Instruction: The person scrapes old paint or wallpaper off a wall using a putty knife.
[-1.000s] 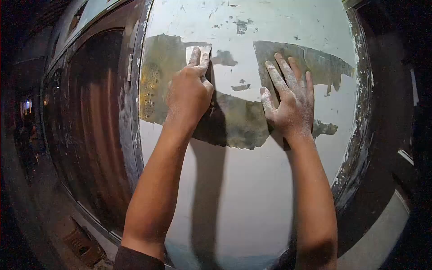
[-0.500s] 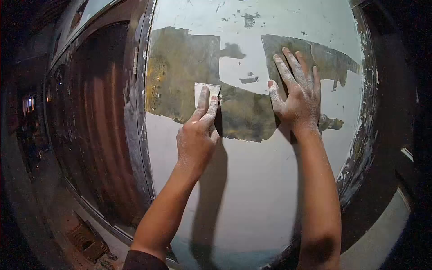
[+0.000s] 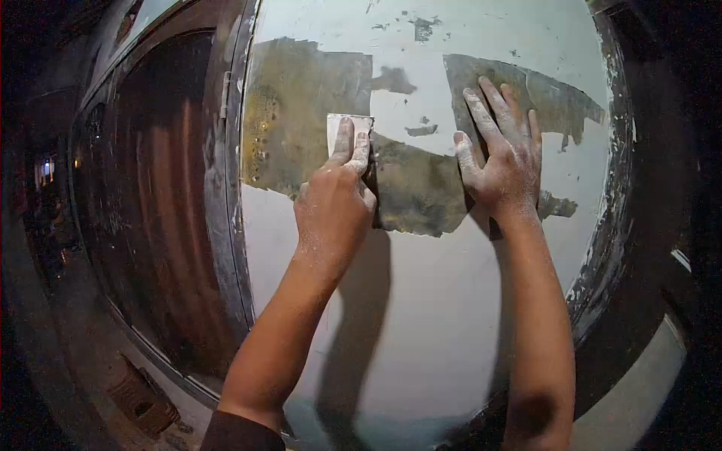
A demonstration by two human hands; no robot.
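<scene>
A pale painted panel [image 3: 421,316] stands upright, its coat gone in one large dull bare patch [image 3: 301,113] across the upper half. Near the middle of that patch a scraper [image 3: 340,124] lies blade-flat against the surface, pinned by the fingers of the left hand [image 3: 335,207]. At the patch's right end the right hand [image 3: 504,161] presses flat, fingers spread. Above the patch sit small chipped flecks [image 3: 423,28]. Left of it, a dark frame [image 3: 233,188] borders the panel.
</scene>
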